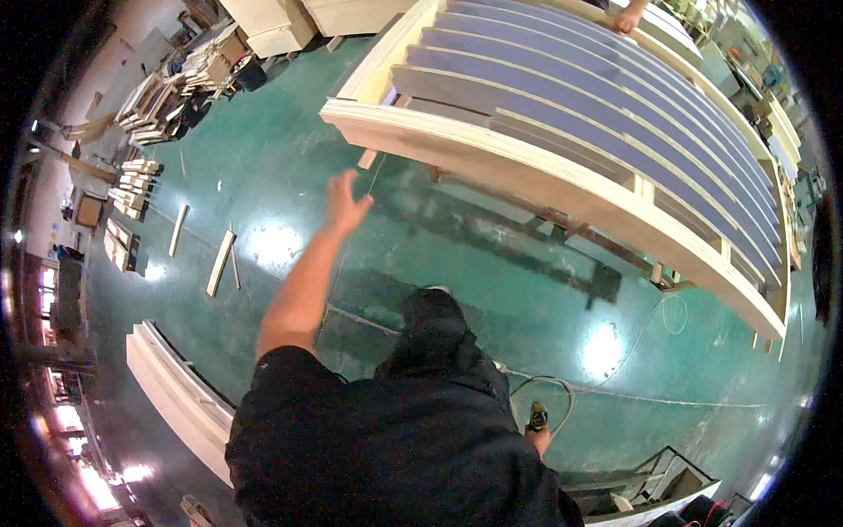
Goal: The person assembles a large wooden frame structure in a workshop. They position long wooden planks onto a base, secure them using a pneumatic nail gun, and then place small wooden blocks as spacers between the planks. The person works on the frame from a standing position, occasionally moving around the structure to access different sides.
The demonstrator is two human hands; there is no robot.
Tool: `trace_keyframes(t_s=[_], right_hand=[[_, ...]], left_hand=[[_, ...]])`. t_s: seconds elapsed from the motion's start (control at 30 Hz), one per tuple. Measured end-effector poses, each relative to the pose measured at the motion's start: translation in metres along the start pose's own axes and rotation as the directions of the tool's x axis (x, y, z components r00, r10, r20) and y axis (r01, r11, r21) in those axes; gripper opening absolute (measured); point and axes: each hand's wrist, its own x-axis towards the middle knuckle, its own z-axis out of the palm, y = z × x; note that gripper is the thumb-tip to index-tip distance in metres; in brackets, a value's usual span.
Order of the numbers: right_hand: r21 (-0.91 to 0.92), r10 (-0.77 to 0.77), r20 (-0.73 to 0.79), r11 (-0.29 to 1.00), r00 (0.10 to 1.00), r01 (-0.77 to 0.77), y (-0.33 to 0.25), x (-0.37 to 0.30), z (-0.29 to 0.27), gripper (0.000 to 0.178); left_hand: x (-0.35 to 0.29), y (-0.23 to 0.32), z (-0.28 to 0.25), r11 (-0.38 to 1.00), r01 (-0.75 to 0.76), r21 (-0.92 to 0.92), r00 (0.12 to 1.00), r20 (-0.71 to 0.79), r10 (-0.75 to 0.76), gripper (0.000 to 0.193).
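My left hand (345, 204) reaches forward, its fingers apart and holding nothing. It is just short of the near left corner of a large pale wooden frame (544, 189). Long parallel slats (562, 97) run across that frame, with grey-blue surfaces between them. Low at my right side, my right hand (539, 438) is closed around a dark handheld tool (537, 415). A hose (569, 400) curves next to the tool; where it connects is hidden. Beneath the frame's corner a short wood end (368, 159) sticks out.
Another person's hand (627, 20) rests at the frame's far side. Long pale boards (180, 395) lie at my left. Loose strips (221, 262) and stacked pieces (136, 189) are on the green floor. A metal-framed bin or cart (672, 483) stands at lower right.
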Motion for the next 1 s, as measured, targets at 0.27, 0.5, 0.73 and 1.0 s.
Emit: trace_keyframes(t_s=[0.27,0.5,0.73,1.0], right_hand=[[0.071,0.176,-0.027,0.982,0.984,-0.174,-0.104,-0.020,0.103,0.033],[0.134,0.187,-0.202,0.978,0.961,-0.162,-0.159,-0.037,0.188,0.035],[0.245,0.124,-0.213,0.967,0.969,-0.070,-0.202,-0.044,0.193,0.035],[0.349,0.313,-0.058,0.896,0.948,-0.274,-0.214,-0.058,0.173,0.036]], left_hand=[[0.149,-0.095,-0.041,0.926,0.109,-0.362,0.992,-0.021,-0.124,0.111],[0.167,-0.097,0.017,0.692,0.099,-0.715,0.993,0.029,-0.112,0.086],[0.170,-0.090,0.011,0.753,0.058,-0.655,0.987,-0.075,-0.141,0.075],[0.168,-0.080,-0.003,0.779,-0.005,-0.627,0.989,-0.118,-0.088,0.079]])
